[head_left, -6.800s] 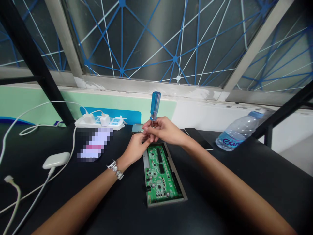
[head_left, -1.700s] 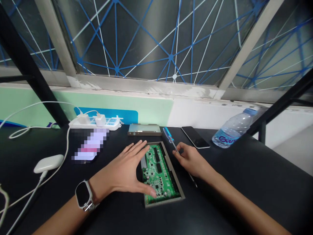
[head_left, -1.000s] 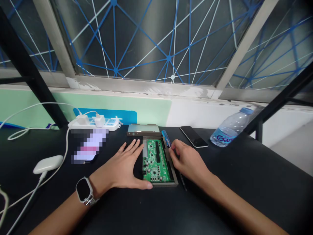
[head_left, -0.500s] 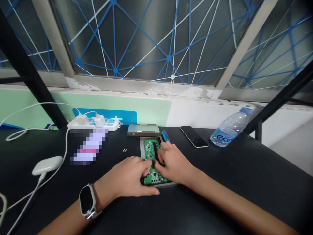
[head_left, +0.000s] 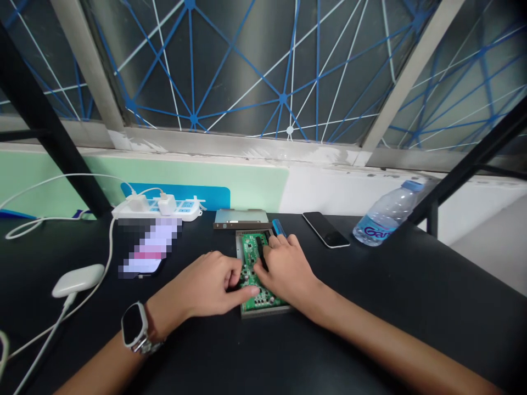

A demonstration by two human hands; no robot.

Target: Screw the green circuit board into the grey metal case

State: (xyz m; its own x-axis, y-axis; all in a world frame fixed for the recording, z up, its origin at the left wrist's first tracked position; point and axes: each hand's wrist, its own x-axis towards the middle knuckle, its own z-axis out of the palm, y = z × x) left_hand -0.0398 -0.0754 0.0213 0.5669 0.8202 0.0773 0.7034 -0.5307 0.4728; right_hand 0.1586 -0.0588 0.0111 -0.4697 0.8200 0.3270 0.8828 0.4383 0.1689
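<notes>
A green circuit board [head_left: 250,253] lies in a shallow metal case [head_left: 263,314] on the black table. My left hand [head_left: 208,282] is at the case's left side, its fingers curled and its thumb stretched apart over the lower board. Nothing shows between that thumb and the fingers. My right hand [head_left: 288,269] lies over the right part of the board, fingers bent and thumb tip by a black strip [head_left: 261,249] on it. The right fingers are closed, and whatever is between them is hidden. Behind the case is a metal cover [head_left: 242,218], with a blue object [head_left: 279,227] beside it.
A dark phone [head_left: 326,229] and a tilted water bottle [head_left: 387,214] are at the back right. To the left are a power strip [head_left: 191,208] with plugs, a lit, blurred phone [head_left: 152,247], a white charger case [head_left: 78,278] and loose cables. Window frames rise behind the table.
My left hand has drawn back left, away from my right hand, baring more of the board's lower left. The right hand shifted slightly. Small screws seen earlier left of the case are now hidden.
</notes>
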